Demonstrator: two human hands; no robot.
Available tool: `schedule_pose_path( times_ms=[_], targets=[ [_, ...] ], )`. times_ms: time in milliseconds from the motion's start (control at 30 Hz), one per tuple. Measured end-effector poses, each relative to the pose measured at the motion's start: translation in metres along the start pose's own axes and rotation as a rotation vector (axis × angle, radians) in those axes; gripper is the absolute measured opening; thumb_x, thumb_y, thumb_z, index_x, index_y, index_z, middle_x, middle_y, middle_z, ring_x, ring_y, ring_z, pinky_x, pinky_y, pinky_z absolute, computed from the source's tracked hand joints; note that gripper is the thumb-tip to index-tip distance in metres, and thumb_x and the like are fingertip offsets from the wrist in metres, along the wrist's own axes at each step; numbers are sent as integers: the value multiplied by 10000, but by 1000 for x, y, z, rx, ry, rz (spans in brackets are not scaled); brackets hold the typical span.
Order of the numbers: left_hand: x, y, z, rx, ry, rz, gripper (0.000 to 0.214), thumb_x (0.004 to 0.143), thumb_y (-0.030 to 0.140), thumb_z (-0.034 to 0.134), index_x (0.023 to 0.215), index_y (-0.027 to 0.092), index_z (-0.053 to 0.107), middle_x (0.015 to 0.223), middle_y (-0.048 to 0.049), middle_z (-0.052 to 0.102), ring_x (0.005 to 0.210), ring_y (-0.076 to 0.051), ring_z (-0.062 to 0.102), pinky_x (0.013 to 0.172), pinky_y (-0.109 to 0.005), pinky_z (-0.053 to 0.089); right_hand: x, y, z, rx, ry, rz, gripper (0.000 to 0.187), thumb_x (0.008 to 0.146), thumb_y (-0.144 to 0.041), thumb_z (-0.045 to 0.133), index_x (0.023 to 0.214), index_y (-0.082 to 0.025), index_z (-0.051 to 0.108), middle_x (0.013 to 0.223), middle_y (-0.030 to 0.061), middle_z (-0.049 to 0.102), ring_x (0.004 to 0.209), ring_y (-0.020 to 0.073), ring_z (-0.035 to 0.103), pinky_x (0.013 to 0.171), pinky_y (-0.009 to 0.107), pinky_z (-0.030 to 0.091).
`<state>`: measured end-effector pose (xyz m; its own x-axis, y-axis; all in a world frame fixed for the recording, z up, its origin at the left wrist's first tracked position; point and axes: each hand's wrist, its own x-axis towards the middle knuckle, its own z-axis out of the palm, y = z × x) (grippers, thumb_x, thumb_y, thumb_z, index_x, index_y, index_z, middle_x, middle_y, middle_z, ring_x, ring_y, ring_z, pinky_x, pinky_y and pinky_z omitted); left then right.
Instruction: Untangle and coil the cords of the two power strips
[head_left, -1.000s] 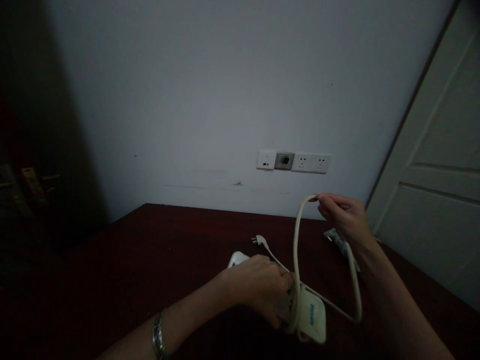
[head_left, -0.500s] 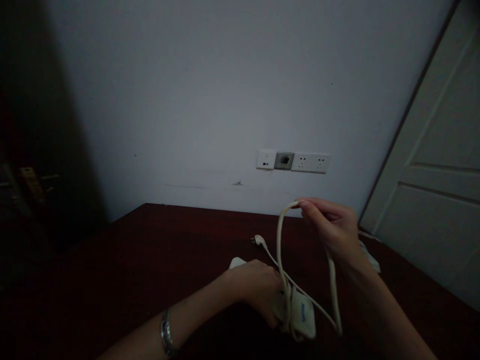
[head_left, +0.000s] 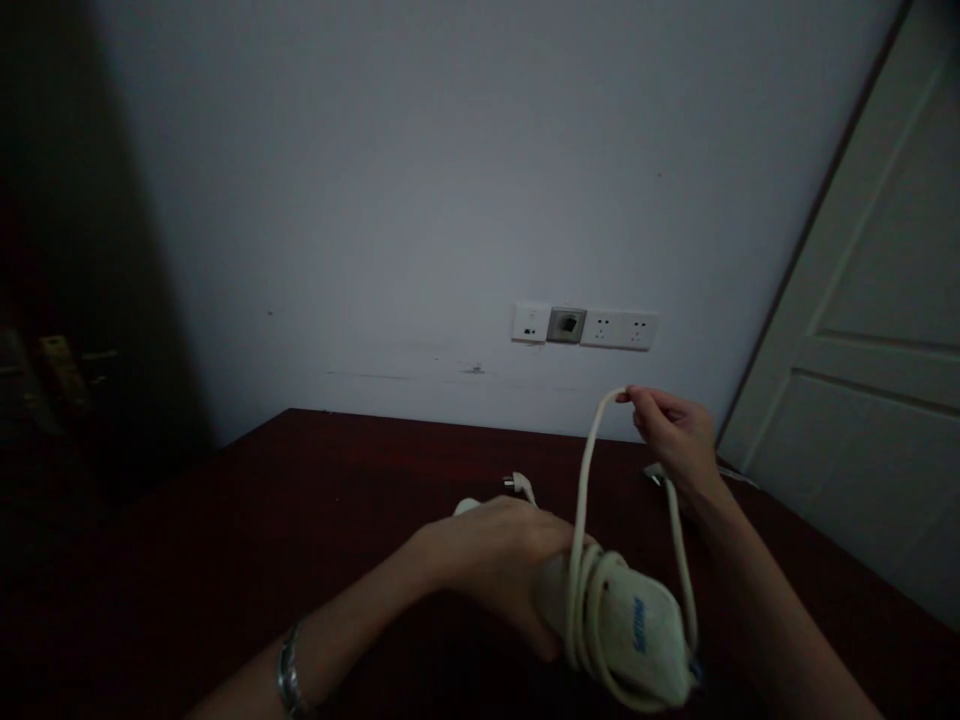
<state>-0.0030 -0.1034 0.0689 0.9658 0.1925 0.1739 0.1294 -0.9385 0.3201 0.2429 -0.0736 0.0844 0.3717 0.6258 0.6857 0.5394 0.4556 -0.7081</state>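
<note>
My left hand [head_left: 502,560] is wrapped around the middle of a long white power strip [head_left: 649,630] with blue PHILIPS lettering on its near end. Its far end pokes out white beyond my knuckles. Several turns of thick white cord [head_left: 596,610] are wound about the strip beside my fingers. From these turns a loop rises to my right hand [head_left: 679,435], where thumb and fingers pinch it above the table. Past the loop, the cord runs down to the right of the strip. A white plug [head_left: 520,485] with metal prongs appears behind my left hand.
Everything is above a dark red tabletop [head_left: 360,470] that meets a pale wall. Wall sockets [head_left: 619,328] and a grey outlet [head_left: 566,324] are mounted there. A white panelled door [head_left: 885,380] is at right, a brass door handle [head_left: 71,365] at far left.
My right hand has drawn the cord loop rightward and slightly up. The lettered end of the strip has come nearer and turned, with more wound cord showing.
</note>
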Motion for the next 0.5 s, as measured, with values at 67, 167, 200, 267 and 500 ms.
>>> schedule_pose_path(
  times_ms=[67, 167, 200, 267, 500],
  targets=[
    [-8, -3, -12, -33, 75, -72, 681, 523, 348, 757, 1152, 219, 531, 1068, -40, 631, 967, -226, 586, 832, -311, 433, 3, 10, -2, -68, -27, -1, 419, 755, -511, 540, 736, -121, 692, 483, -27, 418, 436, 86, 364, 414, 212, 270],
    [-17, -9, -25, -77, 182, -157, 678, 485, 363, 758, 1097, 177, 533, 1008, -45, 628, 885, -213, 590, 758, -304, 447, 3, 21, 2, -162, -148, -17, 459, 769, -528, 503, 713, -110, 682, 472, -28, 397, 443, 93, 355, 437, 220, 276],
    [-20, -11, -28, -93, 222, -177, 664, 482, 355, 756, 1076, 165, 528, 984, -43, 626, 847, -201, 589, 731, -299, 449, 2, 23, 4, -191, -196, -24, 471, 774, -534, 488, 708, -109, 679, 465, -30, 383, 444, 95, 351, 444, 222, 276],
    [-24, -17, -31, -141, 309, -206, 637, 487, 316, 750, 1051, 150, 505, 955, -39, 621, 800, -178, 584, 705, -292, 447, 1, 29, 9, -248, -286, -40, 481, 783, -540, 468, 698, -114, 674, 465, -28, 387, 458, 103, 361, 463, 227, 283],
    [-28, -48, -38, -288, 731, -321, 599, 583, 261, 711, 1068, 169, 370, 959, -54, 625, 853, -174, 590, 770, -315, 455, -9, 32, 25, -299, -676, -80, 494, 842, -520, 390, 609, -131, 586, 534, -13, 471, 543, 120, 417, 530, 230, 317]
  ],
)
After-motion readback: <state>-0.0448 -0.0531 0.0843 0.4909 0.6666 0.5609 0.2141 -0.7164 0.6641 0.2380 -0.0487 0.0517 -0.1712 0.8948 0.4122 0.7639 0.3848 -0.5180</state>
